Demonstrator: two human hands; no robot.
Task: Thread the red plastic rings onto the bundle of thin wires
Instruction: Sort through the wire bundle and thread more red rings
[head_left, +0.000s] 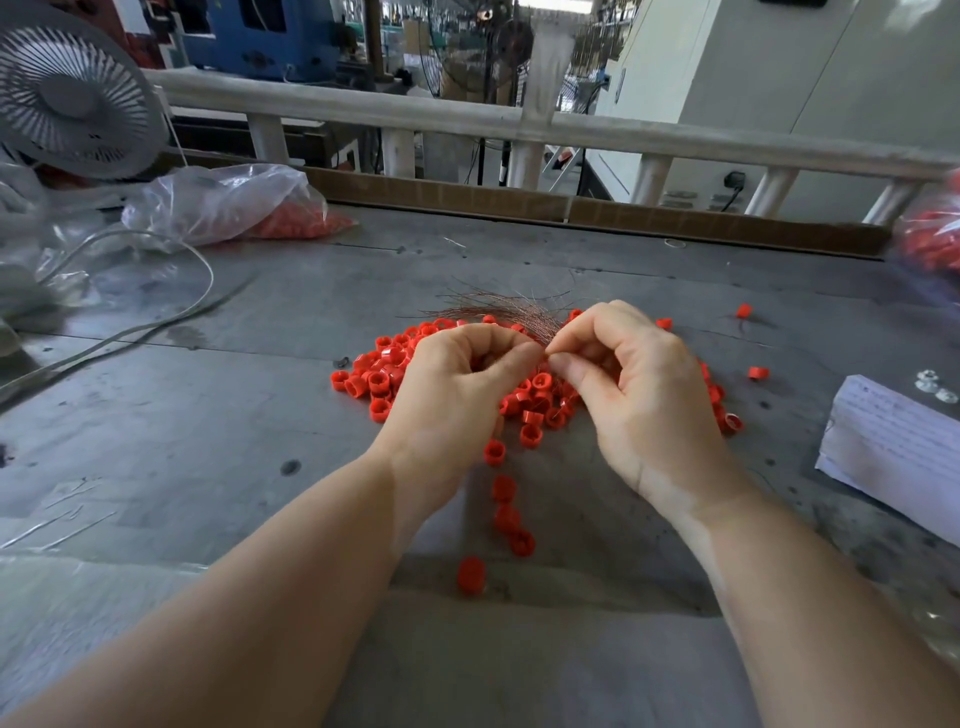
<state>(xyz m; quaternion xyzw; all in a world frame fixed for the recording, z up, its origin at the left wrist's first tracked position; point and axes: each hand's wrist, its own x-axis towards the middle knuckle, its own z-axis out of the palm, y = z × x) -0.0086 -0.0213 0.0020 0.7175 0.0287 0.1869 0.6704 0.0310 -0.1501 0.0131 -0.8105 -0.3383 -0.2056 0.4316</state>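
A white fan (72, 98) stands far to the left of the pile of red rings (384, 371), with a clear plastic bag (223, 205) of more red pieces beside it and a pale cable (156, 306) looping across the grey tabletop (208, 415) on that side. The pile lies at the middle of the tabletop. Directly over it, the left hand (457, 384) has its fingers curled, its grip narrow with thumb and forefinger pinching the gathered end of the bundle of thin wires (514, 309); whether a ring sits inside the curled fingers cannot be told. The bundle fans out just behind the pile. The right hand (639, 384) meets the left above the pile, its fingertips pinching the same wire end. A line of single rings (506, 514) trails nearer the person. Well right of the pile lies a stack of paper (893, 457).
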